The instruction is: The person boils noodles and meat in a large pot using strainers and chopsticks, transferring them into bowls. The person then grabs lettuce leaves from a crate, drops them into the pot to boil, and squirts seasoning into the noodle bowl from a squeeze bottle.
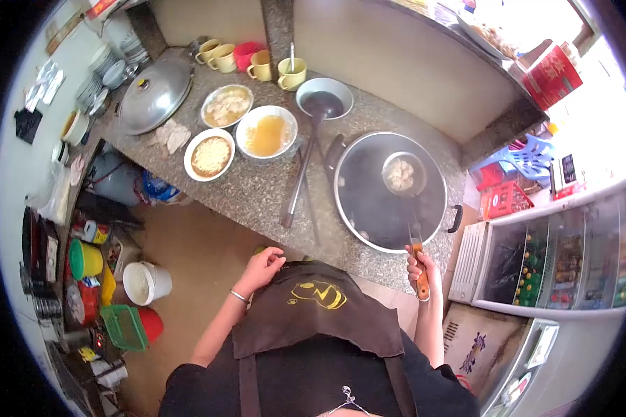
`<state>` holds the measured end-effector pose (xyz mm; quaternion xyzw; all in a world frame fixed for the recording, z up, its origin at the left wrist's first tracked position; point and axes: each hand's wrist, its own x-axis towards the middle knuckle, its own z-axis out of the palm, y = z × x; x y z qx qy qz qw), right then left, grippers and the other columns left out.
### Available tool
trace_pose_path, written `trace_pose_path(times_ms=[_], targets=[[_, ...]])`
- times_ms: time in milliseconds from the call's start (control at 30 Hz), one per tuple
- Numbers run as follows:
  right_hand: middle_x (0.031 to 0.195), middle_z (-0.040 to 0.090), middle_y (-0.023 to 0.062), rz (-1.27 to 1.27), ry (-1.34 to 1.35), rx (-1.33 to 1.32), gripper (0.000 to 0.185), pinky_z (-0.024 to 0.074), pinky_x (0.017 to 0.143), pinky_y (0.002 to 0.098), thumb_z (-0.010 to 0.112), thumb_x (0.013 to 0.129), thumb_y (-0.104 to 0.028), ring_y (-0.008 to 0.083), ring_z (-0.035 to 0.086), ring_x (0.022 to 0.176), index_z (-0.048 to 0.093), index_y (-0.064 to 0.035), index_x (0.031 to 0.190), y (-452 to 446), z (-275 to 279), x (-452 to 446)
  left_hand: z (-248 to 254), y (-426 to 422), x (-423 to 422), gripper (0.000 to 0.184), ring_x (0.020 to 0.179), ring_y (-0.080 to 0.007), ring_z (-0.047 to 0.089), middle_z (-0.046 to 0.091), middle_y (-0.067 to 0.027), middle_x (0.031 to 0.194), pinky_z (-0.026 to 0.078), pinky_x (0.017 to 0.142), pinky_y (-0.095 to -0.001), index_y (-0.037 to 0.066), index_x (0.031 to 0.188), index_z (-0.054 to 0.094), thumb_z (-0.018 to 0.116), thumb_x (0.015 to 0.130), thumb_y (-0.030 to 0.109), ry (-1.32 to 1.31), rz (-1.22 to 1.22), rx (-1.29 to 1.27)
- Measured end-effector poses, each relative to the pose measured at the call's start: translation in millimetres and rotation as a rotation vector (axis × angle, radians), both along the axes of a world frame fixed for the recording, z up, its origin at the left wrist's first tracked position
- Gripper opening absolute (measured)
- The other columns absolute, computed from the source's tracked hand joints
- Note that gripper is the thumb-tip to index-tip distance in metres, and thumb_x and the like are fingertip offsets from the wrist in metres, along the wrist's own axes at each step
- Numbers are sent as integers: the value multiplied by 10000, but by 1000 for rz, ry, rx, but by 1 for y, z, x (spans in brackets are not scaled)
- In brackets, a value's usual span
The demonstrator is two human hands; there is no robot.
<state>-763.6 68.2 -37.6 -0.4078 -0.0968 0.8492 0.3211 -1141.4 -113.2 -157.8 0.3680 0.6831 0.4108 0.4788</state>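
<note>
My right hand (424, 267) is wrapped round the wooden handle of a skimmer (416, 240). Pale, dumpling-like pieces (400, 174) lie in the skimmer's round bowl, over the large steaming pot (339, 198) of dark liquid. Near the counter's front edge, my left hand (263, 270) hangs beside the apron with its fingers loosely curled and nothing visible in them. Left of the pot, a long-handled ladle (300, 184) rests with its head in a grey bowl (346, 102).
Three white bowls of food stand on the counter: one with noodles (211, 157), one with yellowish broth (266, 134), one with pale pieces (227, 105). Behind are a domed lid (155, 96) and several mugs (222, 58). A white bucket (161, 283) stands lower left; a glass-door fridge (556, 267) stands right.
</note>
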Motion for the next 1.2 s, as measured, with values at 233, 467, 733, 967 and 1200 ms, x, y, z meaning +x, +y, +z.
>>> trace_pose_path(times_ms=[233,467,733,967,1200], targets=[[732,463,18,-5,100,-32,362,380,430,193,456,908,-167,75,416,515,439,19,1218,-5,1,2,1,-8,-1,271,680,-129,604,634,-66,778,489,631,-279,22,1026,571,615,854,228,10,14,-23],[722,466,29,195,-226,213,399,375,425,226,445,908,-161,93,419,501,408,42,1249,-17,43,-35,-14,-35,-5,272,696,-159,611,633,-74,768,493,659,-296,35,1028,575,609,855,242,12,80,-25],[696,466,21,522,-248,450,387,350,395,211,491,887,-177,83,420,468,440,24,1214,1,54,-189,-2,-47,-27,288,685,-151,605,632,-72,767,491,663,-289,20,1027,570,605,857,250,40,107,9],[650,549,79,738,-698,815,330,419,468,314,531,827,-162,191,531,516,504,3,1111,8,-18,-243,13,-86,-14,297,684,-147,618,636,-78,786,497,653,-288,5,1041,567,604,858,236,-10,247,-29],[928,595,285,680,-1157,1440,435,466,725,469,534,803,-154,446,576,863,460,17,1196,-3,-8,-258,4,-109,-14,286,674,-130,605,632,-69,770,492,638,-277,3,1046,568,607,855,213,-90,305,-84]])
